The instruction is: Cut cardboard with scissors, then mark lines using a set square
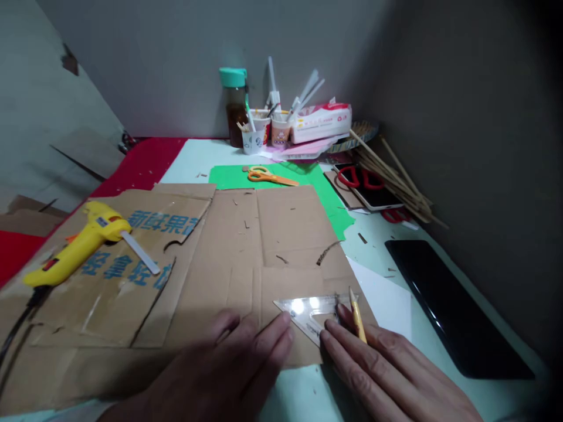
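A clear plastic set square (294, 308) lies on the brown cardboard sheet (229, 246) near its lower right. My left hand (233, 363) rests on the cardboard with fingers stretched out, the fingertips close to the set square's slanted edge; whether they touch it I cannot tell. My right hand (382, 363) holds a yellow pencil (357, 319) between its fingers, the sharpened tip pointing up and away from me. Its thumb and fingertips press at the set square's right side.
A yellow glue gun (79, 246) lies on printed cardboard at left, its cord trailing. Orange scissors (272, 177) are behind the sheet. Paper cups (280, 133), a bottle (235, 111) and a tissue pack (323, 124) stand at the back. Sticks (391, 176), red-handled scissors (360, 177) and a black slab (457, 310) lie right.
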### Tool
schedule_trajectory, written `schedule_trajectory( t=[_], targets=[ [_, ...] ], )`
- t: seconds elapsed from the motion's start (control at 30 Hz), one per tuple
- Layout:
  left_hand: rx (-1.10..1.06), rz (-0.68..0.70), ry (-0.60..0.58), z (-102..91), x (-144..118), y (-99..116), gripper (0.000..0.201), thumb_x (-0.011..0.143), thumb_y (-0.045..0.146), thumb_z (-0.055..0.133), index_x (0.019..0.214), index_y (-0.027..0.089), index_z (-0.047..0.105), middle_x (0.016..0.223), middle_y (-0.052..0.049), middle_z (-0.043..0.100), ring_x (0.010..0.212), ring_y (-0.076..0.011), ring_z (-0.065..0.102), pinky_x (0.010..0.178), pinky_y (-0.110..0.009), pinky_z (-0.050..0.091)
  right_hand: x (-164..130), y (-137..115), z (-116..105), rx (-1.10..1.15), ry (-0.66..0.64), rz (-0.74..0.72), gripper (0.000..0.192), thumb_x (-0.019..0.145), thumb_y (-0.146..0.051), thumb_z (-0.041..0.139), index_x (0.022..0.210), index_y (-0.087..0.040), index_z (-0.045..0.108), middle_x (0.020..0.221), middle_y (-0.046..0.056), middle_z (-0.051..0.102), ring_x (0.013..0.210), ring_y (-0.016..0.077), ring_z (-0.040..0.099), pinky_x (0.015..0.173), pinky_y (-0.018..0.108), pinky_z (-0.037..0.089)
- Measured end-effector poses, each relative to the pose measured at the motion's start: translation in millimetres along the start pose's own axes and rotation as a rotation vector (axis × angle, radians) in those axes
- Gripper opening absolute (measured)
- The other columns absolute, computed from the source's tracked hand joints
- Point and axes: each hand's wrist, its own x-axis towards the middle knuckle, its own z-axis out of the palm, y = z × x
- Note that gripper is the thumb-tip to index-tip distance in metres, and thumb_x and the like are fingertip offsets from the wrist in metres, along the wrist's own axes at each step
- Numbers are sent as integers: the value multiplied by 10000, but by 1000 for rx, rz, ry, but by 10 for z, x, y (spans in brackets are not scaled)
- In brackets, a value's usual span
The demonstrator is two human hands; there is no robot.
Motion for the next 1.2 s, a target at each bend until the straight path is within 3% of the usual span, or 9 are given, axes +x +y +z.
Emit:
schedule_trajectory(
  t=[0.13,0.27,0.47,0.67,0.77,0.9,1.07,1.2],
  targets=[
    [36,1,-45,-28,3,-108,319,1013,242,481,1307,209,601,1315,39,668,940,-151,538,858,-340,410,14,35,165,41,132,-46,406,1041,-168,321,1260,-107,656,1279,90,705,1106,274,665,775,383,610],
    [100,-30,-90,9,-50,-182,372,1038,283,404,1366,208,564,1418,20,613,1009,-171,572,851,-372,420,94,14,221,50,120,34,454,1067,-203,251,1231,-167,673,1217,47,734,1003,224,664,773,355,579],
    [188,-132,-56,44,-99,-248,420,1025,390,427,1369,203,579,1508,-2,521,986,-218,576,816,-415,423,397,19,116,86,-90,22,438,1080,-296,293,1310,-127,625,1188,30,744,952,197,664,835,309,570],
    [164,-173,-86,26,-150,-315,771,939,701,363,1443,136,508,1570,-130,416,982,-297,569,807,-481,400,484,-18,175,43,-109,24,416,1027,-403,473,1267,-113,649,1179,69,740,947,265,651,780,414,563],
    [154,-195,-107,-5,-150,-330,810,900,737,409,1445,146,510,1556,-146,436,976,-305,578,782,-477,407,465,-20,161,61,-143,26,470,1009,-451,498,1290,-101,635,1201,85,728,987,277,636,828,425,546],
    [166,-190,-111,-5,-129,-346,749,929,700,390,1441,169,518,1566,-145,418,964,-297,589,770,-472,410,505,-3,164,61,-170,35,461,1003,-434,510,1303,-104,629,1223,92,713,990,276,620,817,419,530],
    [209,-201,-99,61,-114,-406,543,1020,539,303,1369,233,585,1541,-58,475,968,-246,609,804,-441,443,648,39,261,3,-155,22,409,999,-369,527,1286,-97,632,1224,95,698,991,280,605,827,442,498],
    [139,-147,-39,-79,-232,-617,457,1014,471,403,1401,271,540,1558,-23,462,1133,-251,601,905,-435,473,665,84,346,0,-139,0,395,1001,-400,519,1261,-129,641,1205,70,696,1001,275,594,846,441,467]
  ],
)
